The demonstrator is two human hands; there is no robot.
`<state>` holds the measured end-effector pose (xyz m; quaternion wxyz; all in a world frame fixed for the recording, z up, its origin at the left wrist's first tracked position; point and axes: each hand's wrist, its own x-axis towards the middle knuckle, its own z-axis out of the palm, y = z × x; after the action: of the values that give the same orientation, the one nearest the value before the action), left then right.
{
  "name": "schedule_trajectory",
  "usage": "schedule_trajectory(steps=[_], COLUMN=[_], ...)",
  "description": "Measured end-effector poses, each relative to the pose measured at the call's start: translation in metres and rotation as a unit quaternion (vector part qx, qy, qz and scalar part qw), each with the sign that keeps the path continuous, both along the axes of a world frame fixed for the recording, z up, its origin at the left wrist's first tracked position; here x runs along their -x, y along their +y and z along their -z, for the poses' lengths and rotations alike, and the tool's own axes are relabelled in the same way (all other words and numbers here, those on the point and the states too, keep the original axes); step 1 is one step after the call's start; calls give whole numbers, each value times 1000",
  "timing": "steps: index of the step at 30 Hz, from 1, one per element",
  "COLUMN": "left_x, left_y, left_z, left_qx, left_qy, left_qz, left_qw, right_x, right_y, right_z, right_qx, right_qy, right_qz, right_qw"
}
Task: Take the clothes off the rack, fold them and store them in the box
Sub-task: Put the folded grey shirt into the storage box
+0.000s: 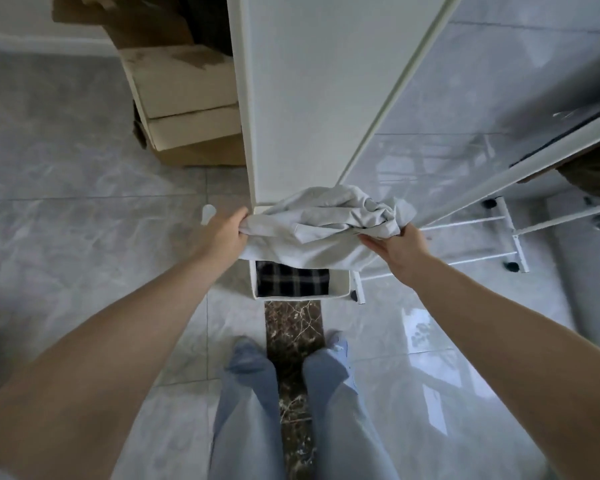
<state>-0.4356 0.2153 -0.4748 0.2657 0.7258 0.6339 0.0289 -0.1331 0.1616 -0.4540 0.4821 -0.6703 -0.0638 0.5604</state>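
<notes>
A folded light grey garment hangs in the air right above the white box on the floor. My left hand grips its left edge, fingers curled into the cloth. My right hand holds the right side from underneath. Inside the box lies a dark plaid garment, partly hidden by the grey one. The white clothes rack stands at the right, its lower rails and black feet in view.
A white wall corner rises straight ahead, behind the box. Cardboard boxes are stacked to its left. My legs in blue jeans stand on a glossy grey tile floor with a dark marble strip.
</notes>
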Motion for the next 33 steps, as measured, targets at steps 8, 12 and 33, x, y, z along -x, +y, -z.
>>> schedule_trajectory(steps=[8, 12, 33], left_x=[-29, -42, -69], left_y=[11, 24, 8], left_z=[138, 205, 349], left_qx=[-13, -25, -149], left_qy=[-27, -20, 168], left_qz=[6, 38, 280], left_qw=[1000, 999, 933], right_x=[-40, -53, -79], right_y=[13, 24, 27], right_z=[153, 223, 348], right_qx=[-11, -12, 107], right_qy=[-9, -19, -319], right_qz=[-54, -56, -253], right_qw=[998, 998, 907])
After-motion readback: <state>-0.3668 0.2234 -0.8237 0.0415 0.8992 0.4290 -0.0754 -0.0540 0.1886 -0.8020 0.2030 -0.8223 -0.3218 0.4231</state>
